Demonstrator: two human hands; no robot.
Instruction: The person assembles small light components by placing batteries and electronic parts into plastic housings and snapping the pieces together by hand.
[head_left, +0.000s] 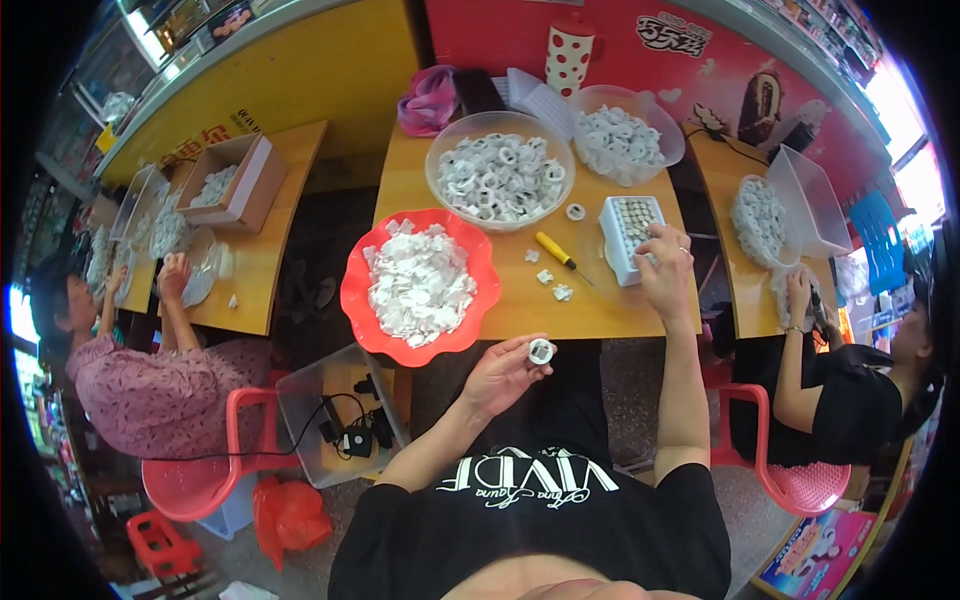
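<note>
My left hand (497, 378) grips a small round white plastic part (541, 352) near the table's front edge, its darker hollow side turned up. Over the right end of the table, my right hand (666, 268) has its fingers drawn together at a white box (612, 262) filled with rows of small round pieces (634, 215). What lies between those fingertips is hidden. A yellow-handled screwdriver (556, 250) lies left of the box, with a loose round part (575, 212) and small white bits (562, 293) around it. Left of these, a red scalloped bowl (352, 290) holds many flat white pieces (420, 280).
Two clear bowls, one large (433, 170) and one smaller (672, 145), stand behind with white parts. A polka-dot tumbler (569, 60) and pink cloth (428, 100) sit at the back. People work at side tables left (180, 390) and right (850, 395). A clear bin (300, 400) stands below left.
</note>
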